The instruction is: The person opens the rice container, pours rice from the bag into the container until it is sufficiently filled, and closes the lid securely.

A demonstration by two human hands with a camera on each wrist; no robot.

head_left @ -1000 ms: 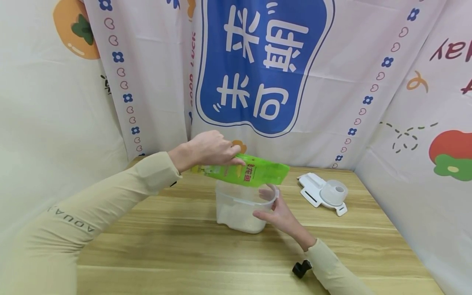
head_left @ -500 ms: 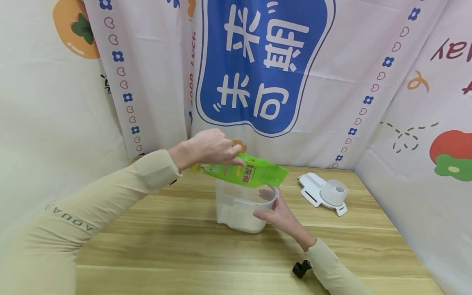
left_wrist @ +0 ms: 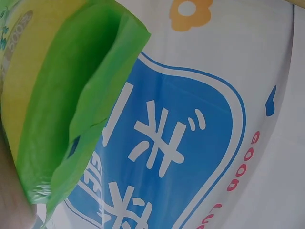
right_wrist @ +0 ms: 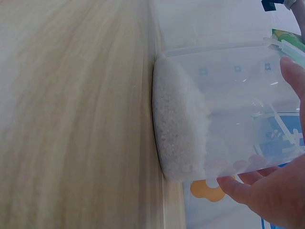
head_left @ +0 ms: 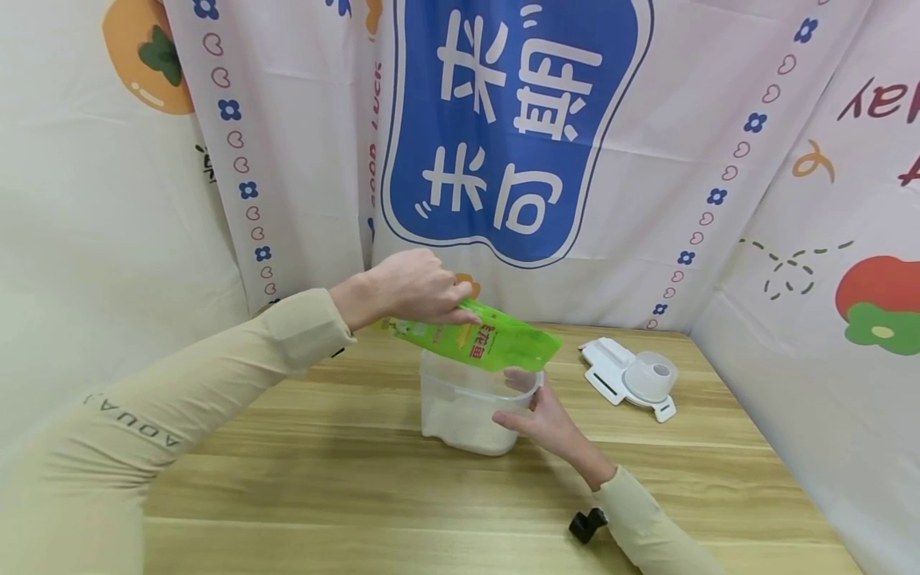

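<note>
My left hand (head_left: 420, 287) grips a green and yellow packaging bag (head_left: 496, 339) with printed lettering, tipped over a clear plastic container (head_left: 446, 407). In the left wrist view, one end of the bag (left_wrist: 71, 86) gapes open and its inside looks green. The container stands upright on the table, and white rice-like grains (right_wrist: 176, 119) fill its lower part. With the thumb on one side and fingers on the other, my right hand (head_left: 542, 419) holds the container near its rim. The bag's lower edge overlaps the container's opening in the head view.
A white lid (head_left: 604, 363) with a clear cup (head_left: 650, 375) on it lies on the wooden table (head_left: 323, 495), to the right of the container. Behind the table hangs a printed cloth (head_left: 309, 120), with white cloth walls on both sides. A black mount (head_left: 588, 525) sits at the right wrist.
The bag has tilted slightly, its right end dropping a little nearer the container's rim. My left hand has risen marginally; the right hand and the container have stayed put.
</note>
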